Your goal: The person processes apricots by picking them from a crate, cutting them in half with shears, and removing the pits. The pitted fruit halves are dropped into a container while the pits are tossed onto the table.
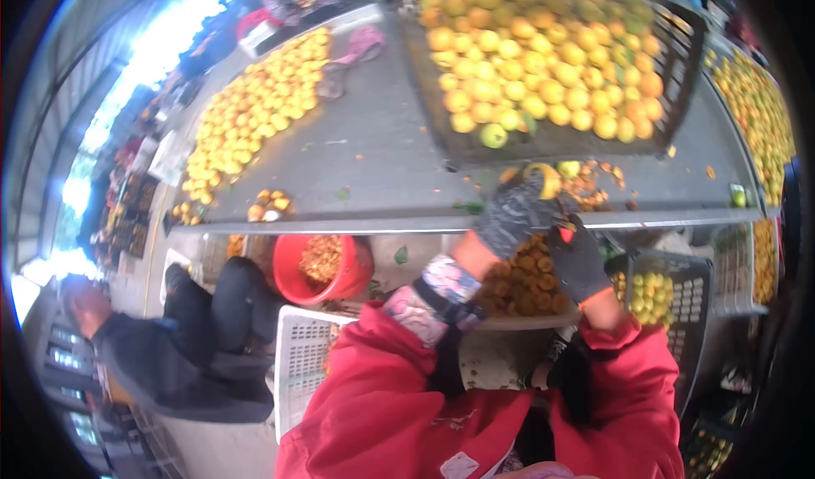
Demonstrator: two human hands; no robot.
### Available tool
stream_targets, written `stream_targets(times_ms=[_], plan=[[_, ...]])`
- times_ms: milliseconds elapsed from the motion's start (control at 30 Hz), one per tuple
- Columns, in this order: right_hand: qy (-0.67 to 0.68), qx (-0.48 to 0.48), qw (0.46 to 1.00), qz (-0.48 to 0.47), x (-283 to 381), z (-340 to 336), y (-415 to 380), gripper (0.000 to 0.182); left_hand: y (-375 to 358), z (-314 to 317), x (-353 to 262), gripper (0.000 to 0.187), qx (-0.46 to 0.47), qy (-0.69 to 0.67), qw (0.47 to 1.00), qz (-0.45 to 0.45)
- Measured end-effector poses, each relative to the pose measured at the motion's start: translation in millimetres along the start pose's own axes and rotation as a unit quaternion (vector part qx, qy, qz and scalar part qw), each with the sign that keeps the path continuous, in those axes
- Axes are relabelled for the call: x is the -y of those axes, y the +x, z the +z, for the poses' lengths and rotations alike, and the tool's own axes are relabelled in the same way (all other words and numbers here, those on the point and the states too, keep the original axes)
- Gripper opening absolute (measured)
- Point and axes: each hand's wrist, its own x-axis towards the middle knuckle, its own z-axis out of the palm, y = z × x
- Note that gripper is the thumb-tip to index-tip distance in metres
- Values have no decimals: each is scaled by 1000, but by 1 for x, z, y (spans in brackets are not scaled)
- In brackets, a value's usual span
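Note:
My left hand [512, 217], in a grey knitted glove, is closed around a yellow peach [546, 181] above the table's front edge. The cut-looking, curved side of the fruit shows past the fingers. Just right of it my right hand [582, 262], in a dark glove, is closed on a small tool with a red part [567, 234]; its blade or tip cannot be made out. Behind the hands lie orange-brown scraps [587, 192] and a yellow-green peach [568, 169]. Below the hands, a container of dark orange pieces [531, 279] is partly hidden by my arms.
A black crate [679, 63] heaped with peaches stands on the grey table [373, 156]. More peaches [255, 105] lie at left. A red bucket [355, 267], a white basket [297, 352] and a dark crate [692, 296] stand below. A person [170, 360] sits at left.

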Motion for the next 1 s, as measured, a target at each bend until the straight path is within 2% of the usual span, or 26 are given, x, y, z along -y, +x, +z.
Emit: stream_targets(times_ms=[67,100,133,167,200,300,333,400,467,533,567,600,633,667,733,767,867,900,1000], plan=[[67,-8,998,15,-6,15,2,41,3,38,48,31,-22,-17,1000,-11],[87,1,996,23,2,9,1,39,5,32,43,34,-14,-190,978,-80],[51,4,999,15,5,4,2,37,7,25,37,36,-30,-355,923,-148],[14,4,1000,11,5,1,2,35,14,18,3,40,-20,-640,725,-254],[19,-12,1000,-14,3,0,2,33,13,7,-12,40,-23,-583,767,-267],[-8,37,999,-10,2,-18,4,31,22,-20,-21,41,59,-423,864,-266],[0,41,999,-10,8,-21,2,30,23,-25,-23,41,69,-449,837,-304],[-9,6,999,-35,4,-16,3,29,25,-30,-28,40,83,-291,930,-210],[-14,-10,999,-30,1,-15,2,29,28,-31,-34,38,96,-171,971,-140],[-13,-7,1000,1,11,-12,1,29,25,-27,-25,34,76,-199,969,-129],[31,16,999,16,20,-8,0,31,25,-21,-17,33,69,-217,966,-124],[71,32,996,36,30,-5,-1,32,22,-5,-7,27,25,-336,920,-199],[109,42,991,60,29,-6,-3,34,19,9,-5,27,26,-359,915,-181],[103,28,994,33,8,9,-1,36,15,13,-7,26,28,-381,910,-163],[82,-5,997,13,-7,16,-1,39,14,6,-22,27,67,-204,973,-86],[70,-21,997,17,2,15,0,40,19,-3,-32,27,93,5,996,-16],[3,3,999,46,24,-9,-1,35,23,-9,-20,36,65,-234,961,-133],[-9,24,998,55,28,-15,-1,34,24,-12,-24,38,34,-524,790,-317],[15,41,999,4,15,-19,2,32,28,-21,-35,38,69,-344,882,-315]])
